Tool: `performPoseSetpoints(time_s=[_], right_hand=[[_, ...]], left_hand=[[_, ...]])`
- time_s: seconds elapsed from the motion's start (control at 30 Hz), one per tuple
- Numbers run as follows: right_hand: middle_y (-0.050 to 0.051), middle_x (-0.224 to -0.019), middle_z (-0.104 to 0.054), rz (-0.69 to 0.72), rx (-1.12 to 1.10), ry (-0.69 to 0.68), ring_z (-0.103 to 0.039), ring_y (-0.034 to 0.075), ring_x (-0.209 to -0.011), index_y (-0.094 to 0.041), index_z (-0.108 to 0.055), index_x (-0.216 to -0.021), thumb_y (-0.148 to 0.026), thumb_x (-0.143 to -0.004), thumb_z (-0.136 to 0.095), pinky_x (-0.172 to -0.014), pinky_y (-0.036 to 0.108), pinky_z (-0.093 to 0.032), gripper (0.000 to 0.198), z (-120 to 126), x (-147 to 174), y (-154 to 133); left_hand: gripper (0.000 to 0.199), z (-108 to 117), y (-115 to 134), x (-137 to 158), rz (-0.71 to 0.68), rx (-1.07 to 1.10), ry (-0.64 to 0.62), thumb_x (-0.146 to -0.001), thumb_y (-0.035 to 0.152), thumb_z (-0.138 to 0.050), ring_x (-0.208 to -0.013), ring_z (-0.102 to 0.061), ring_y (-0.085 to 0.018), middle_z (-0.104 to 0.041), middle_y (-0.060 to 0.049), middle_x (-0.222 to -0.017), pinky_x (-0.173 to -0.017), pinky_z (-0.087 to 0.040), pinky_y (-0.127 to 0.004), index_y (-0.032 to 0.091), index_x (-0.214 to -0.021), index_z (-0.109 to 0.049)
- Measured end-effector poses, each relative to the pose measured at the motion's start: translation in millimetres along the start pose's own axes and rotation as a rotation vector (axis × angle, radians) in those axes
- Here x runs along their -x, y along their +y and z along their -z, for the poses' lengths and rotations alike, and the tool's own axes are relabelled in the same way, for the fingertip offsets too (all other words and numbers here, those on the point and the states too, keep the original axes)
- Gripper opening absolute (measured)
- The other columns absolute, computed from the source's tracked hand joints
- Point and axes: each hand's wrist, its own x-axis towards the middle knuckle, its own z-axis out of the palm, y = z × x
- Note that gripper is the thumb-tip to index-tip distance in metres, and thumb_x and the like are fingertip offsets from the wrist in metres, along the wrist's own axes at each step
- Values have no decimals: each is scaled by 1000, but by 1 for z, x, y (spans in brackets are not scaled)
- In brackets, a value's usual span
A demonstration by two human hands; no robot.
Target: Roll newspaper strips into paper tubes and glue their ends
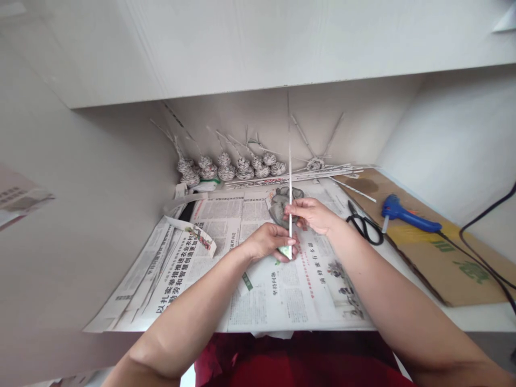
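Note:
A long thin white rolled paper stick stands nearly upright in the view, with a wider greenish strip of paper at its lower end. My left hand pinches that lower end between thumb and fingers. Higher up, my right hand closes on the same stick with thumb and fingertips. Behind both hands, a dark grey lumpy piece lies on the newspaper, partly hidden by the right hand. A loose printed paper strip curls to the left.
Several gourd-shaped woven paper pieces stand along the back wall, beside a bundle of paper sticks. On the right are black-handled scissors and a blue glue gun on cardboard. A white overhang sits above.

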Motion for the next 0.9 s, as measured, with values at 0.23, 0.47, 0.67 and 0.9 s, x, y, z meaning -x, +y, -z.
performPoseSetpoints(time_s=[0.23, 0.47, 0.67, 0.9], right_hand=[[9, -88, -68, -18, -9, -118, -63, 16, -77, -14, -68, -85, -40, -70, -71, -46, 17, -46, 30, 1, 3, -2], [7, -83, -68, 1, -5, -65, -62, 15, -73, -15, -68, -81, -41, -70, -70, -45, 18, -45, 29, 1, 3, -4], [4, -70, -65, 36, 18, 91, -59, 11, -61, -15, -64, -69, -38, -65, -75, -43, 17, -42, 26, 1, 2, -2], [6, -84, -67, 37, -3, -50, -62, 14, -75, -15, -68, -84, -38, -69, -72, -52, 19, -47, 27, 4, 4, -4]], left_hand=[[36, -1, 2, 1, 10, -11, 11, -70, 41, -70, -71, -64, -19, -65, -11, -81, -57, -53, -30, 9, -87, -66], [37, 0, 2, 1, 14, -12, -2, -69, 43, -70, -71, -64, -18, -66, -11, -82, -58, -53, -30, 10, -86, -65], [38, -1, 3, 2, 23, -11, -2, -69, 42, -70, -71, -64, -19, -66, -10, -81, -55, -53, -29, 10, -89, -65], [37, 0, 1, 0, 8, -7, 2, -70, 40, -69, -73, -64, -19, -66, -10, -82, -54, -53, -29, 10, -91, -65]])
